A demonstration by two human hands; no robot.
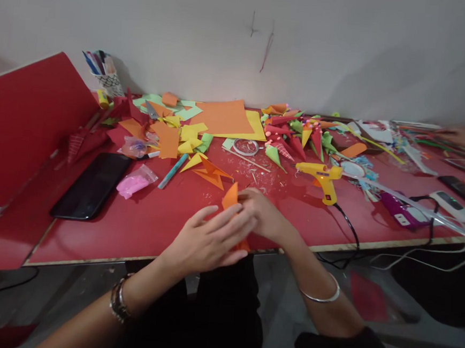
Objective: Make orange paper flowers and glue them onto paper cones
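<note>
A folded piece of orange paper (231, 195) is held between my two hands over the table's front edge. My left hand (211, 236) is closed around it from the left, its fingers lying across the paper's middle. From the right, my right hand (263, 214) grips the paper with curled fingers, partly hidden behind the left fingertips. The paper's pointed top shows above my fingers, and a lower bit shows below them. Just beyond lie orange folded paper pieces (212, 173) with points and a yellow one (195, 162).
A yellow glue gun (323, 178) rests to the right, its black cable hanging over the edge. Small paper cones (288, 133) are heaped behind. At left are a black phone (92, 187), a pink packet (135, 182), a teal pen (173, 171) and a red board (26, 136).
</note>
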